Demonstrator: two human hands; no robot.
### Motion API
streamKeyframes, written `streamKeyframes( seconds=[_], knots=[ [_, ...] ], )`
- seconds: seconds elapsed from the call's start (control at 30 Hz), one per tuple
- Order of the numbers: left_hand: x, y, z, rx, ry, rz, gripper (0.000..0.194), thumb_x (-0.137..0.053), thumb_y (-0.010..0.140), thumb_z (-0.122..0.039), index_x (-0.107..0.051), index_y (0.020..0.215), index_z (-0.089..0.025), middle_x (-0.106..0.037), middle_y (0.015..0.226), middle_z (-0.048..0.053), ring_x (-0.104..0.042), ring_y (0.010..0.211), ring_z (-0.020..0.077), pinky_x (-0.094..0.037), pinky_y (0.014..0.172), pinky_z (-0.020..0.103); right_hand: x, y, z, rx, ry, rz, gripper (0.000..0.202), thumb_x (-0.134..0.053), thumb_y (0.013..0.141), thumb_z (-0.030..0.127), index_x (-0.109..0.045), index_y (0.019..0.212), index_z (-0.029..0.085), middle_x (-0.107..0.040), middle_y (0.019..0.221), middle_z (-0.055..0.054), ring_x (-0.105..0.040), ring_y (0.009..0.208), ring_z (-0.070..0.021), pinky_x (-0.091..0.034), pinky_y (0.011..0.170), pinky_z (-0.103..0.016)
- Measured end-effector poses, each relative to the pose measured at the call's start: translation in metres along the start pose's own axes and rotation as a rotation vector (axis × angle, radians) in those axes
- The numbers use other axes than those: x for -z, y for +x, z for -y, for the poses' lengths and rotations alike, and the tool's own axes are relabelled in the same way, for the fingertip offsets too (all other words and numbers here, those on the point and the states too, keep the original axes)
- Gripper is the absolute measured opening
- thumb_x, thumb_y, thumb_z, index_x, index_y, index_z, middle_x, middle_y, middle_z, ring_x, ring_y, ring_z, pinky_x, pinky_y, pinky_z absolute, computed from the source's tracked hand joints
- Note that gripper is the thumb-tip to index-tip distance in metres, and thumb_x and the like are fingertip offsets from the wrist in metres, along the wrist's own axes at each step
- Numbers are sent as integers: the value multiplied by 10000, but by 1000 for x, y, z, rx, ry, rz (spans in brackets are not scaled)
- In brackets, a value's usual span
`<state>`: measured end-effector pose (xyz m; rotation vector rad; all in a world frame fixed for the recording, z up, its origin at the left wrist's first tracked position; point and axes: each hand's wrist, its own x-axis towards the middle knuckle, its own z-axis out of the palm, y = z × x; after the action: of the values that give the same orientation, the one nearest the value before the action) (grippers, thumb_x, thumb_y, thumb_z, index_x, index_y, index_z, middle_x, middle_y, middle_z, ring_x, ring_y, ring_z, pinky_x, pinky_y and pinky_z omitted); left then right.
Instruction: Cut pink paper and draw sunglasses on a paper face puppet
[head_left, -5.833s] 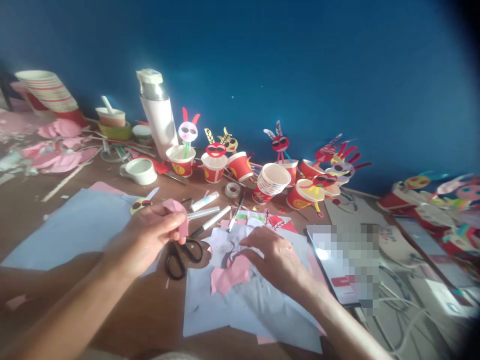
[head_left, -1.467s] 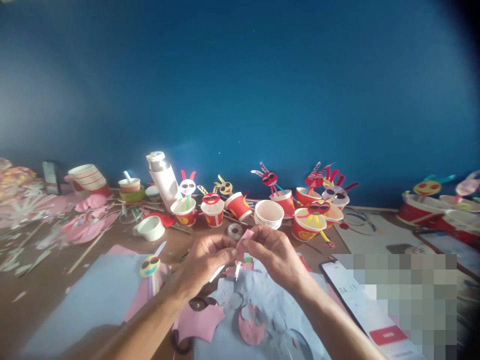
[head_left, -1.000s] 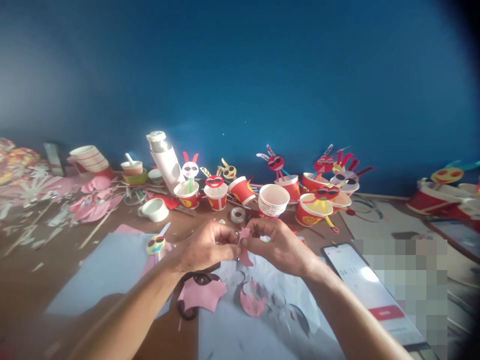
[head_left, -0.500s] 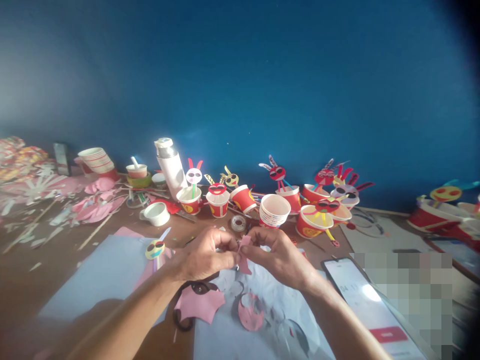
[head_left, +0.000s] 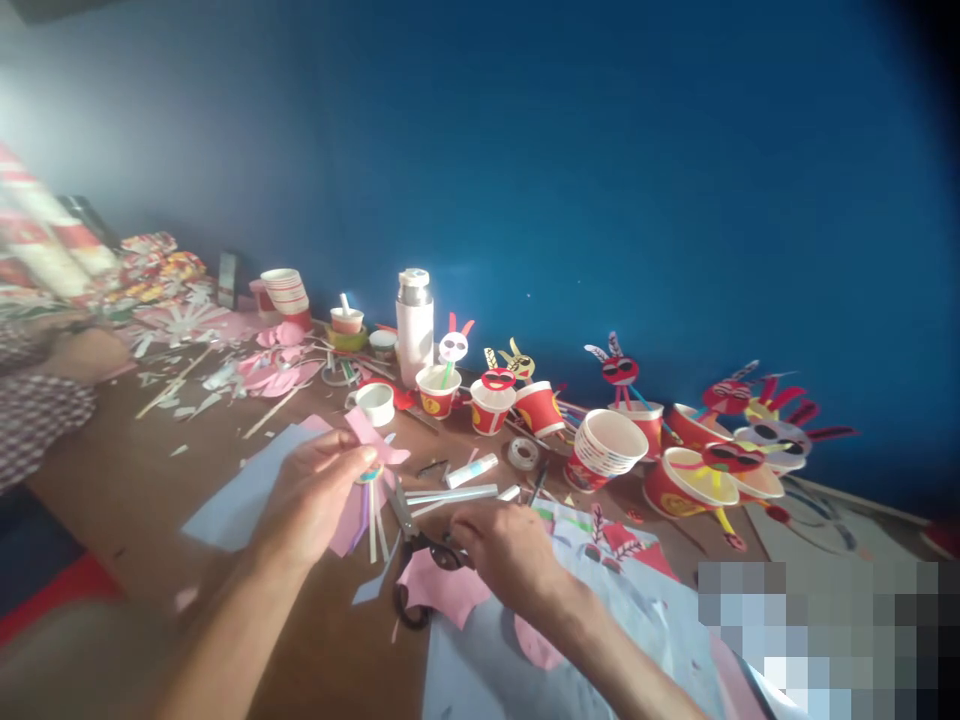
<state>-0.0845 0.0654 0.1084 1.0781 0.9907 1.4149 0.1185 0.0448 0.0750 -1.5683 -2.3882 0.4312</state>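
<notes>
My left hand (head_left: pixel 315 500) pinches a folded strip of pink paper (head_left: pixel 367 430) between thumb and fingers. Just beneath it lies a small paper figure with a yellow and blue face, mostly hidden, its white and purple strip legs (head_left: pixel 373 520) showing. My right hand (head_left: pixel 506 545) is closed, its curled fingertips at one black handle loop of the scissors (head_left: pixel 405 515). The scissors rest on the table, blades pointing away and leftward. A spiky pink paper cutout (head_left: pixel 442 590) lies against the handles. Another pink piece (head_left: pixel 536 640) is partly covered by my right forearm.
Paper cups with figures (head_left: pixel 439 390), a stack of cups (head_left: pixel 606 445) and a white bottle (head_left: pixel 415 330) line the blue wall. A glue stick (head_left: pixel 471 470) and tape roll (head_left: pixel 523 453) lie midtable. Another person's checked sleeve (head_left: pixel 45 420) is at the left.
My view has turned left. My hands have parted: the left carries the pink strip over the paper figure, while the right has let go of it and come down to the scissors.
</notes>
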Motion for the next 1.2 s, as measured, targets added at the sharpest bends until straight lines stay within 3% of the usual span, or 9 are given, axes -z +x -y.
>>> streamKeyframes(
  seconds=[0.17,0.27,0.37,0.5,0.57,0.73,0.83,1.0,1.2],
  knots=[
    [13,-12,12,42,-176,-79,86,-752,661,-246,-706,632,-180,-728,671,17,-669,738,201,-485,824,343,-30,13,18,29,-164,89,156,-562,848,148,-701,863,215,-745,785,-62,-693,735,-234,-385,582,-280],
    [14,-12,17,73,-209,-96,87,-744,659,-244,-699,630,-177,-727,673,25,-674,756,208,-480,815,338,-34,1,22,9,-208,96,143,-563,871,188,-682,950,199,-737,839,-82,-694,799,-272,-420,626,-312],
    [13,-11,23,108,-230,-98,80,-738,656,-235,-692,638,-172,-721,676,25,-666,749,197,-472,782,315,-34,-14,23,1,-222,108,105,-595,867,248,-676,908,196,-723,842,-83,-686,809,-290,-437,637,-334],
    [11,-9,32,150,-241,-70,64,-715,676,-226,-689,654,-172,-712,682,15,-631,703,152,-455,748,279,-39,-28,21,23,-219,115,22,-648,816,185,-665,806,194,-709,826,-69,-676,787,-269,-438,656,-330],
    [10,-9,36,162,-237,-52,65,-704,687,-219,-690,653,-165,-710,689,21,-620,712,146,-447,754,273,-41,-33,20,29,-219,107,79,-623,819,139,-661,795,203,-705,795,-51,-672,758,-245,-428,646,-314],
    [13,-6,41,172,-236,-38,80,-685,708,-234,-673,651,-179,-681,660,6,-604,705,149,-440,797,300,-37,-46,22,48,-60,158,66,-670,751,191,-671,728,253,-721,691,16,-677,646,-183,-401,571,-258],
    [14,-6,44,175,-214,-35,83,-678,718,-238,-673,659,-180,-676,680,7,-598,722,154,-431,797,298,-34,-37,24,-79,-3,232,48,-662,767,238,-689,737,264,-732,657,24,-691,619,-184,-398,538,-251],
    [9,-8,46,175,-134,-41,107,-662,716,-235,-681,640,-161,-676,680,24,-580,720,166,-404,736,287,-40,-7,32,-158,-161,196,257,-630,838,299,-639,1068,186,-749,880,-87,-708,840,-290,-491,693,-347],
    [4,-8,44,190,-69,-52,105,-634,714,-202,-705,658,-148,-687,659,40,-586,702,183,-384,721,299,-49,-1,55,-109,-326,214,214,-593,839,273,-657,984,129,-725,820,-159,-704,792,-336,-529,672,-424]
  ],
)
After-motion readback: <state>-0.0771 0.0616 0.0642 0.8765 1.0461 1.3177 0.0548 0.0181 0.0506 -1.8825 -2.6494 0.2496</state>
